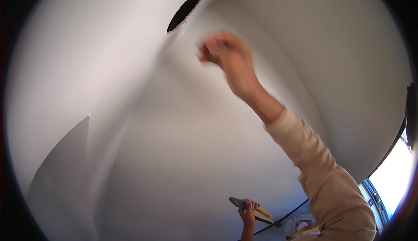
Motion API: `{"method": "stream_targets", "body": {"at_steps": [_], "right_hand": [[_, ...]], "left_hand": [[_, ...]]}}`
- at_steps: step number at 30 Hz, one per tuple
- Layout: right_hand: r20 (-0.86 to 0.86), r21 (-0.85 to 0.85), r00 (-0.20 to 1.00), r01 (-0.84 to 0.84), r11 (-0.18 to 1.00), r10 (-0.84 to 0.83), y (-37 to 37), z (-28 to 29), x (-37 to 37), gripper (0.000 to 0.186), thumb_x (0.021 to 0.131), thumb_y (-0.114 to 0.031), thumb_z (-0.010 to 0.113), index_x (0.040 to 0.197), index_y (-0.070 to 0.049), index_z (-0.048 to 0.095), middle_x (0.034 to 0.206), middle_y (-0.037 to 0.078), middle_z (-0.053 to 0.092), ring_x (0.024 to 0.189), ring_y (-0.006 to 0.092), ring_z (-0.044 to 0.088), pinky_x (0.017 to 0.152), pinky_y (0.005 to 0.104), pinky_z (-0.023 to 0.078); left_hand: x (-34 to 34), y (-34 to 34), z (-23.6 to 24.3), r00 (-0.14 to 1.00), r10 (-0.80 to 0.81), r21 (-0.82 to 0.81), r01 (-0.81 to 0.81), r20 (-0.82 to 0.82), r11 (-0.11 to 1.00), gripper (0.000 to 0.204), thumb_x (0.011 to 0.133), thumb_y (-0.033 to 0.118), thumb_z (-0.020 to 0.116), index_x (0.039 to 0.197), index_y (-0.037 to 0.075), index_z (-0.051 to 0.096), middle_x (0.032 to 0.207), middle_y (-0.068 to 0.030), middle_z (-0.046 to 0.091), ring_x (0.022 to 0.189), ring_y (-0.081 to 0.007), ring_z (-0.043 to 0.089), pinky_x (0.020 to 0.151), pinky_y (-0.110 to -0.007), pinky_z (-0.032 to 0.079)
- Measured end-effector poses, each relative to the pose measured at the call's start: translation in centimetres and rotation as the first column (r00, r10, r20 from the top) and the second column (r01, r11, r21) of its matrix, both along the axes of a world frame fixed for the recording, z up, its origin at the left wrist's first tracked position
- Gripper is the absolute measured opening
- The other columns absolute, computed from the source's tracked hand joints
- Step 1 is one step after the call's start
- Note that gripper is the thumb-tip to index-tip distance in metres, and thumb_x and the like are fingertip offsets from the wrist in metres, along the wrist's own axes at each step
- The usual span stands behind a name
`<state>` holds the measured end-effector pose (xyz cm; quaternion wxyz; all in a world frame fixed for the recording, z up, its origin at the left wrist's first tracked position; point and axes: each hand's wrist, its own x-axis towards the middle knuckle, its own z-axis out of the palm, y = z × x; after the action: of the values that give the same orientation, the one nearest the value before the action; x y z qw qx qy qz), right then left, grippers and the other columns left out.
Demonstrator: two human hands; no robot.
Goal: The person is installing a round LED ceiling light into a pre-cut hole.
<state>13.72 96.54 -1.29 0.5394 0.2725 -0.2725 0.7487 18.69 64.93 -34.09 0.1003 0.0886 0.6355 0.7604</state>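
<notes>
My right hand [228,56] is raised high on a beige-sleeved arm, just below and to the right of a dark round hole [186,11] in the white ceiling. It is apart from the hole's rim. Motion smears its bent fingers, so whether they hold anything cannot be made out. Low in the picture, my left hand [248,214] is closed around a pair of pliers [237,202]. Their dark jaws point up and to the left, and the yellow and black handles stick out to the right of the fingers.
Pale wall and ceiling surfaces [183,145] surround the arms. A grey angular face [65,167] stands at the lower left. A bright window [394,178] with a dark frame is at the right edge. Partly hidden clear and yellow items [302,224] lie below the right sleeve.
</notes>
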Motion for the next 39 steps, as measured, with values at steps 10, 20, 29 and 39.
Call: {"method": "stream_targets", "body": {"at_steps": [10,20,29,39], "right_hand": [[0.221,0.861,0.805,0.104,0.498,-0.55,-4.1,-33.0,14.6,0.082,0.071,-0.018,0.076,0.138,0.001,0.032,0.119,0.02,0.049,0.103,0.0357,0.056,0.087,0.0405,0.049],[0.099,0.704,-0.069,0.709,0.021,-0.993,11.2,-17.7,12.9,0.074,0.066,-0.009,0.07,0.131,0.001,0.038,0.094,0.018,0.056,0.074,0.0336,0.063,0.06,0.041,0.054],[0.344,0.809,0.313,0.38,0.449,-0.885,8.6,-14.6,12.9,0.059,0.067,-0.01,0.064,0.119,0.008,0.043,0.078,0.01,0.052,0.056,0.0172,0.054,0.048,0.0281,0.046],[-0.21,0.609,0.211,-0.735,0.297,0.955,8.7,-16.0,13.2,0.056,0.073,-0.009,0.054,0.125,0.003,0.041,0.088,0.008,0.046,0.061,0.0108,0.041,0.051,0.0224,0.039]], "left_hand": [[2.3,17.2,3.6,0.748,-0.199,-0.052,0.216,-0.633,0.975,0.073,0.091,0.059,0.046,0.13,-0.002,0.04,0.144,-0.0147,0.036,0.137,-0.0245,0.028,0.111,-0.041,0.025],[6.3,7.7,20.0,-0.798,-0.035,0.503,-0.413,-0.602,0.759,0.045,0.094,0.03,0.051,0.126,0.002,0.038,0.136,-0.0193,0.038,0.129,-0.0373,0.037,0.106,-0.05,0.031],[5.9,8.9,27.9,-0.918,-0.306,0.836,-0.365,-0.251,0.409,0.045,0.097,0.05,0.039,0.109,0.008,0.046,0.114,-0.0112,0.063,0.097,-0.0245,0.063,0.08,-0.038,0.053],[6.8,9.5,27.7,-0.933,-0.211,0.783,-0.358,-0.29,0.508,0.039,0.098,0.041,0.042,0.11,0.004,0.039,0.117,-0.019,0.062,0.099,-0.0306,0.066,0.079,-0.036,0.059]]}}
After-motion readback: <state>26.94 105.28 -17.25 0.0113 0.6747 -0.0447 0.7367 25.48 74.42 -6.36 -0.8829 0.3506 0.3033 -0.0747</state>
